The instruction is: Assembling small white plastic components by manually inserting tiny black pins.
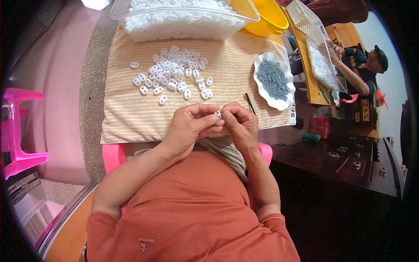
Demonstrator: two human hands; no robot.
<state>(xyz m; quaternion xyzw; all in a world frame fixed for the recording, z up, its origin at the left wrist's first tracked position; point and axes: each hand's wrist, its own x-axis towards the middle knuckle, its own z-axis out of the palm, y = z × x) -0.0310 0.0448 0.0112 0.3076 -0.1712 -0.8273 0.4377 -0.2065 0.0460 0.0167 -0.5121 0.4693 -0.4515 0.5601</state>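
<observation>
My left hand (185, 124) pinches a small white two-holed plastic piece (218, 114) between thumb and fingers, just in front of the table's near edge. My right hand (243, 126) meets it there, its thumb and forefinger closed on the same piece from the right. Whether a smaller part sits in the right fingertips is hidden. Beyond my hands lies a loose heap of similar white oval pieces (172, 72), each with two holes. To the right, a white scalloped plate (279, 105) holds many tiny grey-blue parts (273, 78). A thin dark tool (249, 103) lies beside the plate.
A clear bin (183, 30) full of white pieces stands at the far edge of the striped towel (126, 118), beside a yellow basin (268, 17). A pink stool (26, 131) is at left. Another person (360, 74) works at a table on the right.
</observation>
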